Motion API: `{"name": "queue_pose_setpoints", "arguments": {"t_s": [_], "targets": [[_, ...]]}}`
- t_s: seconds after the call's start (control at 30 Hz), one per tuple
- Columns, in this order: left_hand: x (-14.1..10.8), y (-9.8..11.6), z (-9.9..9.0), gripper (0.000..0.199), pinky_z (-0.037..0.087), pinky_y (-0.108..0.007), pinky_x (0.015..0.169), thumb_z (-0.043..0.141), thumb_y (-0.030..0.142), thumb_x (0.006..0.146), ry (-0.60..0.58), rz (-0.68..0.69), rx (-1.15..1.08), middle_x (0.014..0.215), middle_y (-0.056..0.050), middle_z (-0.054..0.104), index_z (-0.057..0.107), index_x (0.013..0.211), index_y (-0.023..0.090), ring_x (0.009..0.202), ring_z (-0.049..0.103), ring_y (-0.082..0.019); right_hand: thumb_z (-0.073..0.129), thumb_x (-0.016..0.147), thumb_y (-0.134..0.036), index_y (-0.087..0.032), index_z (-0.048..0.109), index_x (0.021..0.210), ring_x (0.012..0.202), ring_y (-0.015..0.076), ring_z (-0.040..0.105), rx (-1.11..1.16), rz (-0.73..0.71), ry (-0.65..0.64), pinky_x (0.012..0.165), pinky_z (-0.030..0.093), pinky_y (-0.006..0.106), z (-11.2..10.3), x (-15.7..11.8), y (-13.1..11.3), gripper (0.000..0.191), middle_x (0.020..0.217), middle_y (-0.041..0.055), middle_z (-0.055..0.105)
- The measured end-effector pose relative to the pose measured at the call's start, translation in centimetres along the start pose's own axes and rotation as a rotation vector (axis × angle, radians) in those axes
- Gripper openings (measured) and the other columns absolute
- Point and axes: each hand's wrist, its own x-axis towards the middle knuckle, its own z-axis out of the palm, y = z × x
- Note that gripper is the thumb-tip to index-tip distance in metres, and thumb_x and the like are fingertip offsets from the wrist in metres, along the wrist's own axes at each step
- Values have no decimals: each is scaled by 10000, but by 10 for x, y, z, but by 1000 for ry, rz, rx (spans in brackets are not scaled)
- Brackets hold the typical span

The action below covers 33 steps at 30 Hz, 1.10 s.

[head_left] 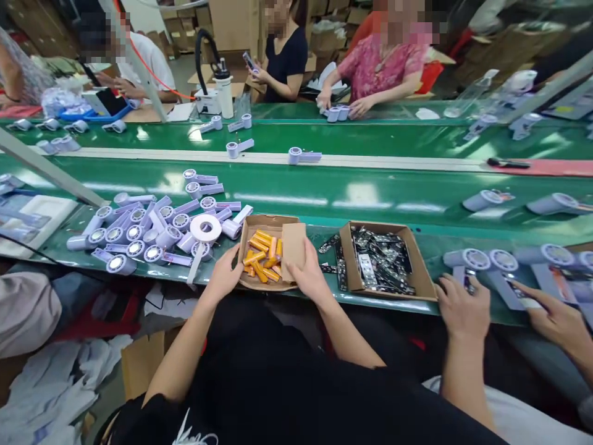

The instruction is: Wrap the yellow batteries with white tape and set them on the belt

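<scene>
A small cardboard box (271,219) with several orange cylindrical batteries (260,254) in it stands at the near edge of the bench. My left hand (225,273) is closed on its left wall, fingers bent over the rim. At the other end, my right hand (309,272) grips a plain brown cardboard piece (293,242) that covers the box's right part; whether it is a flap or a separate piece, I cannot tell. Left of the box lies a heap of lavender handheld fan bodies (169,236), with a roll of white tape (205,228) on top.
To the right, another cardboard box (419,272) holds black circuit boards (382,256), some spilling beside it. A co-worker's hands (466,306) work on fan bodies at the far right. Beyond runs a green conveyor belt (259,179); people sit across it.
</scene>
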Motion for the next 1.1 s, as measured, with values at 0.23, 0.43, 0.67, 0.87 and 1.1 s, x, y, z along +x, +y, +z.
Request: {"name": "queue_pose_setpoints", "arguments": {"t_s": [0.23, 0.43, 0.67, 0.87, 1.1], "targets": [[74, 42, 10, 850, 293, -590, 1376, 690, 290, 895, 3, 132, 246, 1734, -241, 436, 421, 1680, 106, 1634, 396, -412, 585, 876, -389, -447, 488, 1629, 1708, 348, 312, -222, -105, 75, 1405, 273, 652, 26, 3, 31, 762, 1743, -39, 482], [87, 78, 48, 257, 492, -509, 1203, 607, 248, 952, -218, 441, 666, 1194, -148, 790, 813, 1093, 188, 1242, 689, -339, 743, 878, -379, -275, 666, 1491, 1700, 462, 208, -329, -101, -65, 1399, 132, 728, 151, 61, 12, 626, 1837, 79, 266], [68, 59, 66, 455, 522, -425, 1169, 458, 39, 869, -365, 485, 469, 1185, -122, 819, 818, 1122, 157, 1178, 721, -250, 855, 813, -380, -267, 578, 1563, 1663, 515, 175, -377, -98, -207, 1331, 191, 818, 155, 65, 18, 808, 1778, 160, 345], [63, 77, 84, 447, 453, -468, 1256, 545, 188, 973, -364, 628, 500, 1459, -129, 730, 729, 1381, 180, 1407, 632, -290, 598, 825, -227, -271, 578, 1543, 1602, 330, 442, -130, -114, 10, 1391, 281, 617, 115, 59, 38, 720, 1672, 97, 533], [70, 101, 128, 330, 378, -620, 1259, 493, 205, 988, -626, 630, 633, 1311, -183, 752, 769, 1154, 131, 1254, 678, -341, 674, 875, -339, -215, 709, 1297, 1484, 313, 576, -50, -31, 206, 1326, 404, 547, 122, 49, 43, 441, 1539, 148, 642]]}}
